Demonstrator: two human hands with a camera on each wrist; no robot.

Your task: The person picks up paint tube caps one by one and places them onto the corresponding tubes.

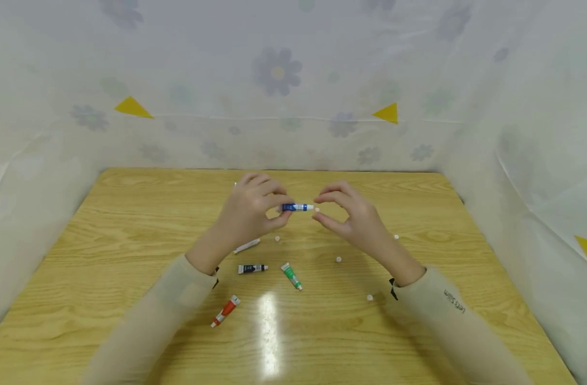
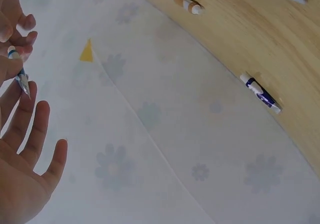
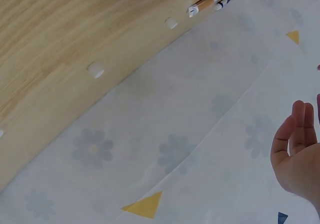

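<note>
1. Above the middle of the wooden table (image 1: 130,224), left hand (image 1: 247,211) curled round the body of a small blue paint tube (image 1: 294,207), held level in the centre of the head view.
2. Right hand (image 1: 353,216) just right of the tube's white nozzle end, thumb and forefinger bent toward each other; a tiny white cap (image 1: 317,209) seemingly between the fingertips, though too small to be sure of a pinch.
3. In the left wrist view, same tube at far left, gripped at its upper end.
4. Lying on the table below the hands: a white tube (image 1: 247,246), a black tube (image 1: 252,268), a green tube (image 1: 291,276) and a red tube (image 1: 225,311), plus loose white caps (image 1: 339,260) scattered toward the lower right.
5. Probably best done so: grip firm at the tube's shoulder, not its soft belly, to avoid squeezing paint out.
6. Cap kept square to the nozzle, turned by the fingertips only, tube hand motionless.
7. Work kept low over the table, so that a dropped cap stays within reach among the others.
</note>
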